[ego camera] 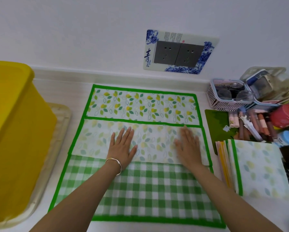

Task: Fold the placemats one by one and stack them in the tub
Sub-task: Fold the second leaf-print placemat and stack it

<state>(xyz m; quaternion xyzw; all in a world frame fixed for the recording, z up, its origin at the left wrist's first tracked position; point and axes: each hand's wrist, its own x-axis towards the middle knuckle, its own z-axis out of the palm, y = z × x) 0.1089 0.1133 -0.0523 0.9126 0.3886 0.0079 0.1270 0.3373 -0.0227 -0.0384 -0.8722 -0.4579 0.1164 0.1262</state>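
Head view: I see checked placemat nearest, leaf placemat lying over its far edge, its near part folded over, pale side up. Left hand and right hand both flat, fingers straight, pressing that fold. Folded placemats right, yellow tub left, wall socket beyond.

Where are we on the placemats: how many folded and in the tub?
Done: nothing I can confirm; the yellow tub hides its contents. In hand: left hand and right hand press flat a fold in the leaf placemat. Left: finishing it, the gingham placemat beneath, the pile at right.
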